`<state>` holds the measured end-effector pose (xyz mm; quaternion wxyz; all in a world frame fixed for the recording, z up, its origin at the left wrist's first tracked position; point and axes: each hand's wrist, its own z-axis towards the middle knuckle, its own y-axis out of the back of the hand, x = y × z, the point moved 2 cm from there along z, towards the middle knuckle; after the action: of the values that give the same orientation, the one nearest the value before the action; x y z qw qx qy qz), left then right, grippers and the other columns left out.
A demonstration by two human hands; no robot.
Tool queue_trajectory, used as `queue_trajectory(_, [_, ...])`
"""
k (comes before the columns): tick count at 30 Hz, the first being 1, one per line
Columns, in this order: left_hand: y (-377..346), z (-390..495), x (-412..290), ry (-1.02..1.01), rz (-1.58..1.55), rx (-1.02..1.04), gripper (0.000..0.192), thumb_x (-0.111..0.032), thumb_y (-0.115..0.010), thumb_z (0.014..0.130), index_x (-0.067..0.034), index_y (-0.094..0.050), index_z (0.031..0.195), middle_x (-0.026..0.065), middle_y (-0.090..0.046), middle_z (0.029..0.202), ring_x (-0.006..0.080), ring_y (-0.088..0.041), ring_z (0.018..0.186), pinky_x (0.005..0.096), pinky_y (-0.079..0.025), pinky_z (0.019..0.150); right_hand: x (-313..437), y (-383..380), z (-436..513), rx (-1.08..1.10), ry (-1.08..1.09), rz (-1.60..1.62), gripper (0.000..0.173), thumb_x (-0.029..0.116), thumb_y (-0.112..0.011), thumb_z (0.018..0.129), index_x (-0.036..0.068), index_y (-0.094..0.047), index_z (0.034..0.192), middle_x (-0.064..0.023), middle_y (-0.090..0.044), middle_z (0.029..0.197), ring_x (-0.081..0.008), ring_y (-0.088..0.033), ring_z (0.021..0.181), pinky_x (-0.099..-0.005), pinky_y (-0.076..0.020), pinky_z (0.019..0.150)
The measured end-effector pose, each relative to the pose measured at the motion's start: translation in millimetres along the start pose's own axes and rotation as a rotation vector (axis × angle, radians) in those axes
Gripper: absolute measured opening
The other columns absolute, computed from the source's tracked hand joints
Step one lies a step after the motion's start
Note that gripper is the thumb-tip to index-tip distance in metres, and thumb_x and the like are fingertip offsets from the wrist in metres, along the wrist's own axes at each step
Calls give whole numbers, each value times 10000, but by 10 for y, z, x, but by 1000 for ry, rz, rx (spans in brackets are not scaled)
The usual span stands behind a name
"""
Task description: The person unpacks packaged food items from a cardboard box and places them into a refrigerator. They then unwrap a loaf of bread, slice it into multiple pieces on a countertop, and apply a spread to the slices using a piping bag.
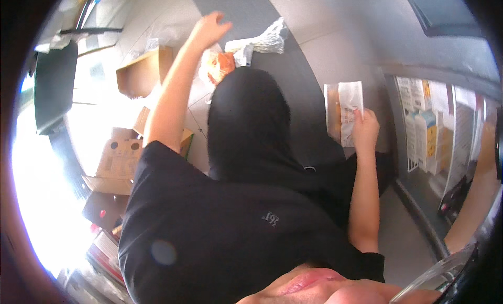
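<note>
My left hand (pixel 211 28) is raised at the upper left, fingers bent and thumb apart, with nothing seen in it. Near it on the floor lie an orange-and-clear plastic bag (pixel 221 65) and a crumpled clear plastic wrapper (pixel 271 38). Off to the right, my right hand (pixel 366 129) grips the edge of a flat packet (pixel 351 103), which has a white printed part and a clear part with something orange-brown inside. My black-clothed knee (pixel 247 107) rises between the two arms.
Cardboard boxes (pixel 118 158) and an opened carton (pixel 143 74) stand at left. Close by my right arm is a glass-fronted cabinet or cooler with printed cartons (pixel 426 139). A dark green chair-like panel (pixel 57 87) is at far left.
</note>
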<state>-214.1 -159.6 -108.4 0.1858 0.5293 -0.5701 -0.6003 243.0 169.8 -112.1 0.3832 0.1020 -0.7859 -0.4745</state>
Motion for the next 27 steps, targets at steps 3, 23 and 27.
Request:
queue_trajectory(3, [-752, -427, 888, 446, 39, 10, 1057, -611, -815, 875, 60, -462, 1613, 365, -556, 1566, 457, -588, 1447, 508, -497, 1195, -73, -323, 55, 152, -98, -193, 336, 298, -609, 1104, 57, -753, 1290, -196, -682, 1298, -424, -689, 1173, -526, -558, 995])
queue_trajectory(23, [-1678, -588, 1248, 384, -707, -191, 732, -522, -758, 997, -38, -614, 1527, 267, -656, 1433, 449, -590, 1398, 551, -489, 1146, -421, -635, 264, 217, -71, -265, 308, 311, -653, 1067, 83, -790, 1223, -184, -673, 1310, -427, -688, 1164, -537, -550, 995])
queue_trajectory(27, [-1606, -624, 433, 74, 29, -49, 805, -588, -792, 940, -26, -629, 1493, 282, -601, 1496, 461, -579, 1404, 564, -499, 1129, -416, -605, 255, 207, -37, -257, 309, 321, -656, 1067, 92, -794, 1222, -181, -677, 1313, -424, -691, 1166, -533, -553, 999])
